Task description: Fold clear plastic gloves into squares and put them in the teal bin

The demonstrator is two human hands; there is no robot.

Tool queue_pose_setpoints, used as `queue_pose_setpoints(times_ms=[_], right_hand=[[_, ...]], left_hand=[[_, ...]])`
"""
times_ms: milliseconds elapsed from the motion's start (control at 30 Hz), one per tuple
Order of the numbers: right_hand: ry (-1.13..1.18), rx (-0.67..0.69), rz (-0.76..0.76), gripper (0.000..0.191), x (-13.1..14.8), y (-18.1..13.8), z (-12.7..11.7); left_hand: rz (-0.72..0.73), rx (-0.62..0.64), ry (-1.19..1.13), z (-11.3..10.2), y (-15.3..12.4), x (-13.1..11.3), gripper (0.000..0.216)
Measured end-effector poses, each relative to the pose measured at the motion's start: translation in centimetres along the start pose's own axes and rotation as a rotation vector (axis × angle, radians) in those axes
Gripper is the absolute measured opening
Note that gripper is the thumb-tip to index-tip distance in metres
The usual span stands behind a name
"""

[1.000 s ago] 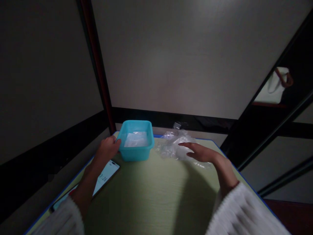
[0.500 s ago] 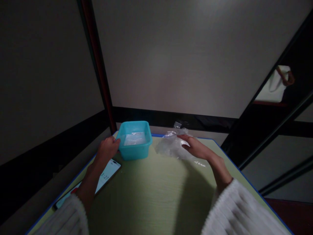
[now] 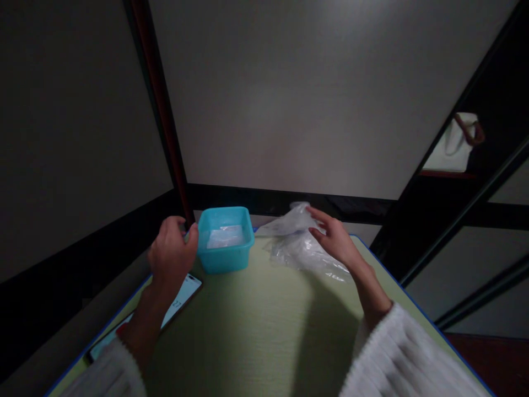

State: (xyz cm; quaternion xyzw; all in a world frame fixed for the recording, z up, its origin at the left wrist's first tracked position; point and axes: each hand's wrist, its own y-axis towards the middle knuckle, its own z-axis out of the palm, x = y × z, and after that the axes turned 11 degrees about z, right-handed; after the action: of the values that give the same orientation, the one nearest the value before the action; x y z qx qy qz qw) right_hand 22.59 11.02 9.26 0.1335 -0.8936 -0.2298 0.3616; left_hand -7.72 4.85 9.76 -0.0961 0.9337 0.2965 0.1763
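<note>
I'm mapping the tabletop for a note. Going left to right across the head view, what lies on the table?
Phone → left hand → turquoise tub → clear plastic bags → right hand.

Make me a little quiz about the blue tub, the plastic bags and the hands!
1. True or false: the left hand is at the side of the tub.
2. What is the right hand pinching? A) a bag B) the phone C) the tub
3. Fill in: the phone lies on the table under the ___ arm.

Key
1. True: its fingers sit at the tub's left wall.
2. A: it lifts one clear bag above the pile of bags.
3. left
</note>
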Motion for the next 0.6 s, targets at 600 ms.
queue_pose_setpoints(times_ms=[600], right_hand=[[-0.304,0.003,-0.644,0.014,1.9,-10.7,1.6]], left_hand=[[-0.173,0.452,-1.134,8.3,-8.0,-5.0,0.02]])
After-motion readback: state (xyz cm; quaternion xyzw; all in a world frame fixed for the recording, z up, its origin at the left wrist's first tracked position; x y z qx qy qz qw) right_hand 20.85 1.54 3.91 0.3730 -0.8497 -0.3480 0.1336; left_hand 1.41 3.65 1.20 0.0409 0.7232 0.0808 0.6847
